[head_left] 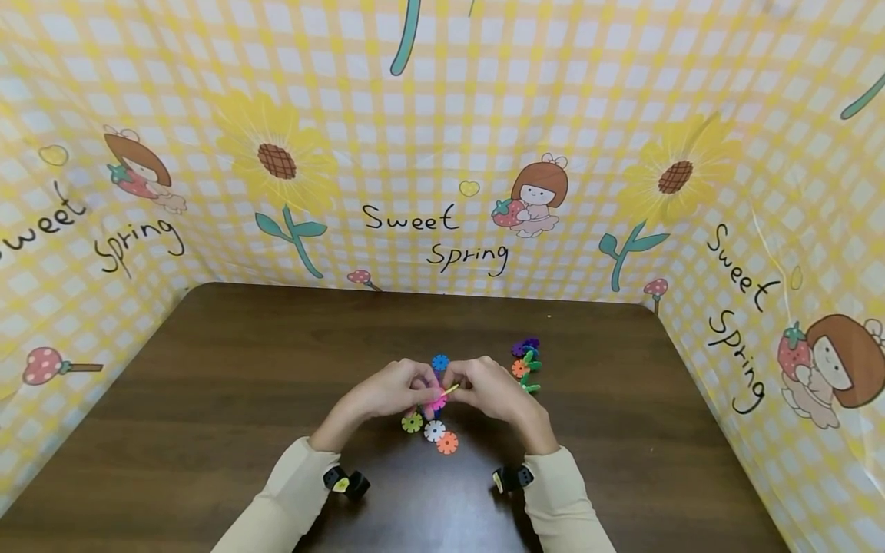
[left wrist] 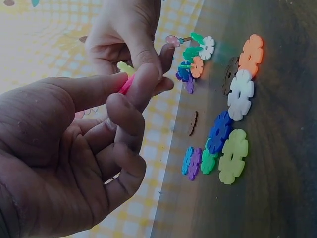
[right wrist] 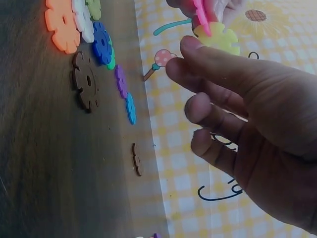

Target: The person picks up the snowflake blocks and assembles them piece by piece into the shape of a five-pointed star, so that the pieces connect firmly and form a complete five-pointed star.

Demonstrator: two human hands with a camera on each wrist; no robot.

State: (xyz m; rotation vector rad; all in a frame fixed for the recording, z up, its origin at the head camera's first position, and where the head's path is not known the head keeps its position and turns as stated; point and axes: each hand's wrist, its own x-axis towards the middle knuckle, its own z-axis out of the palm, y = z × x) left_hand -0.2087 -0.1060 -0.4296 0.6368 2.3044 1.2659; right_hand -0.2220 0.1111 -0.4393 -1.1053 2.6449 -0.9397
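Observation:
Both hands meet over the middle of the table, close together. My left hand (head_left: 397,390) pinches a pink snowflake disc (right wrist: 201,17) between thumb and forefinger, its other fingers loosely bent. With thumb and forefinger my right hand (head_left: 487,388) holds a yellow snowflake disc (right wrist: 224,43), which meets the edge of the pink one. Fingers hide part of both discs. Below the hands lie loose notched discs: a white one (head_left: 435,431), an orange one (head_left: 447,442) and a yellow-green one (head_left: 412,422). A blue disc (head_left: 440,362) lies just beyond the fingers.
Right of the hands sits a cluster of discs in purple, green and orange (head_left: 520,369). More loose discs, among them a brown one (right wrist: 85,82) and a purple one (right wrist: 120,82), lie on the dark wooden table (head_left: 276,338). A yellow checked cloth (head_left: 415,177) walls the back and sides.

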